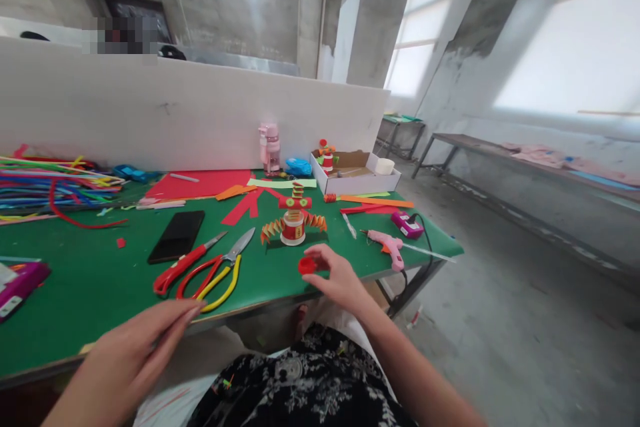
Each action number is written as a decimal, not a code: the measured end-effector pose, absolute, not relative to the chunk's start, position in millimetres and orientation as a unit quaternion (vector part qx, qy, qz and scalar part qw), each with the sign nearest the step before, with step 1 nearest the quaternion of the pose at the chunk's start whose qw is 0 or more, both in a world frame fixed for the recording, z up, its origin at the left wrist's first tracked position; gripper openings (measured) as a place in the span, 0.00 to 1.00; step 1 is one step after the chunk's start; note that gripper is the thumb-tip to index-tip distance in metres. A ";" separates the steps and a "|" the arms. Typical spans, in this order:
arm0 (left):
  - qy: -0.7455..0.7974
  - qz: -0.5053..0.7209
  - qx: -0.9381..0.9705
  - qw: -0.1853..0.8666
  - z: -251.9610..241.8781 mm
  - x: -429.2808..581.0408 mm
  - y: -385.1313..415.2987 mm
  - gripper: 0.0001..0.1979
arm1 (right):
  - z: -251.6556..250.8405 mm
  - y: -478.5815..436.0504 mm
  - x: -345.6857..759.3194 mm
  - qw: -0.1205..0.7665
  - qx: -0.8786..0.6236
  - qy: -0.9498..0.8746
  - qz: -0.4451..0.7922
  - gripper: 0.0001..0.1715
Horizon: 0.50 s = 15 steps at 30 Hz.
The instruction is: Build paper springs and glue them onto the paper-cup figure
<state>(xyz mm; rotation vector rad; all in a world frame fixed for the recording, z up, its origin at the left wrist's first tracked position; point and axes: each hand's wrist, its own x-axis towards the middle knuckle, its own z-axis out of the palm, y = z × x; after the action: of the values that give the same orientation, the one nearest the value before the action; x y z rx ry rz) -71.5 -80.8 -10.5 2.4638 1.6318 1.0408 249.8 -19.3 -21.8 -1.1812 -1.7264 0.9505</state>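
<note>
Scissors (232, 257) beside left hand (135, 343), red piece (307, 265) in right hand (341, 281)

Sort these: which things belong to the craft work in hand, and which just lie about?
Likely belonging:
held small round red piece
orange-armed red figure
pink glue gun
red-and-yellow-handled metal scissors

Probably lying about:
black rectangular phone
tall pink bottle

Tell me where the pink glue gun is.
In the head view, the pink glue gun lies right of centre on the green table, between the right hand and the purple box.
</note>
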 end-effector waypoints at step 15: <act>0.421 0.416 0.802 0.088 51.7 46.9 153.6 0.16 | 30.6 106.6 242.3 0.462 -0.476 -0.745 0.073 0.11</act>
<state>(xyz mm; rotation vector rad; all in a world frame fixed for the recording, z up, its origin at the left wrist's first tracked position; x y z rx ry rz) 46.9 153.6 51.7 2.3858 1.2522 1.2370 242.3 106.6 30.6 -1.1702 -1.8312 0.1786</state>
